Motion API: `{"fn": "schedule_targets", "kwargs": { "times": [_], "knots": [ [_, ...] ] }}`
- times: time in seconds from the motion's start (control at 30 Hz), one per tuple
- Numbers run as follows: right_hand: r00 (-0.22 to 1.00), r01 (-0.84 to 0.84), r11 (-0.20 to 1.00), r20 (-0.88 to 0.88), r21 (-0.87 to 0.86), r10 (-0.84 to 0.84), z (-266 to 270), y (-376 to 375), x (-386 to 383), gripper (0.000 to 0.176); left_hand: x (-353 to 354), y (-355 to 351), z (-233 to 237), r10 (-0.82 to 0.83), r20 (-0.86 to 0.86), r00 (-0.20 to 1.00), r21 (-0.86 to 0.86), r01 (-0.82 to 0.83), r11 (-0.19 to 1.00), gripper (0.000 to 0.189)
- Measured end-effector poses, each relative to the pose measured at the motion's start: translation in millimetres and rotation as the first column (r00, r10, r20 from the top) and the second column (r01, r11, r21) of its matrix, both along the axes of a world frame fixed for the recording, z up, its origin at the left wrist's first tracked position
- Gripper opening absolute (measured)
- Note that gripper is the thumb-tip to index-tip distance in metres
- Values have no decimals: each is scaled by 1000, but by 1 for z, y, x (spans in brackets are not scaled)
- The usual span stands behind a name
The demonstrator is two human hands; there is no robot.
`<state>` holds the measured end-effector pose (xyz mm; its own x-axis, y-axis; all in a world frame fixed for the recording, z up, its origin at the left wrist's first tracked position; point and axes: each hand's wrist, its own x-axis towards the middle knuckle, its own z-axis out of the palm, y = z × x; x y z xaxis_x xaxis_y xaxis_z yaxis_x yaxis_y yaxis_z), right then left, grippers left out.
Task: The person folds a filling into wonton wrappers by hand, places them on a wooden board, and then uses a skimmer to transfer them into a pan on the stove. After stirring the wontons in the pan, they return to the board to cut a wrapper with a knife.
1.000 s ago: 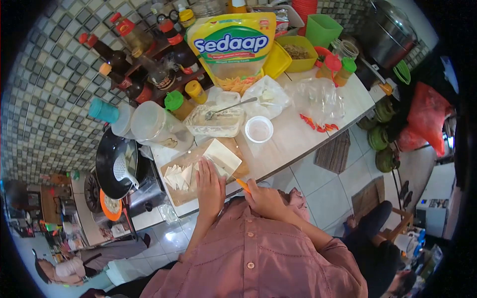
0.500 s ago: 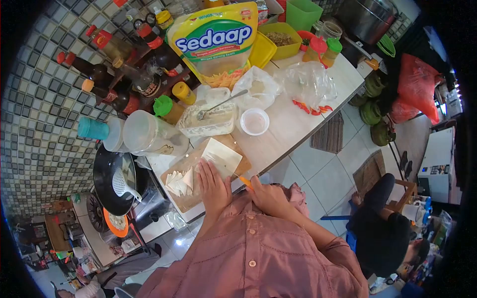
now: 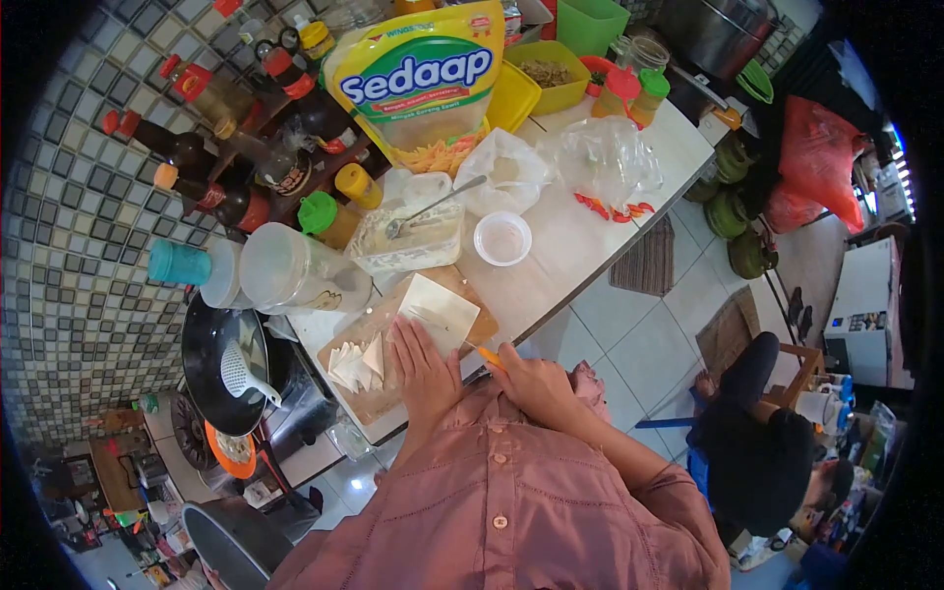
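My left hand lies with fingers stretched out on the lower left edge of a pale square sheet, on a wooden cutting board. My right hand is wrapped round the orange handle of a knife, whose blade reaches over the sheet. Left of my left hand, cut pale pieces lie in an overlapping pile on the board. Just above the board stand a plastic tub with a spoon in it and a small white cup.
A black wok with a white slotted spatula is at the left. Bottles and jars line the wall. A Sedaap bag stands at the back. One person sits at the right. A large pan shows at lower left.
The view has shifted slightly. My right hand and the knife have moved a little to the right. The large pan has come into view at lower left, where a person was before.
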<state>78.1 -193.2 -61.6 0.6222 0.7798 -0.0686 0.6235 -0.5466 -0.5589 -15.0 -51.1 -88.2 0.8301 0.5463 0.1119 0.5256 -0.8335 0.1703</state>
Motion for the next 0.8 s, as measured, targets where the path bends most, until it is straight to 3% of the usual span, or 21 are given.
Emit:
{"fn": "schedule_targets", "kwargs": {
  "times": [0.8],
  "knots": [
    [999,11,1000,48,0,-11,-4,-7,-1,26,1,-1,-2,14,-42,999,-15,-15,1000,67]
  ]
}}
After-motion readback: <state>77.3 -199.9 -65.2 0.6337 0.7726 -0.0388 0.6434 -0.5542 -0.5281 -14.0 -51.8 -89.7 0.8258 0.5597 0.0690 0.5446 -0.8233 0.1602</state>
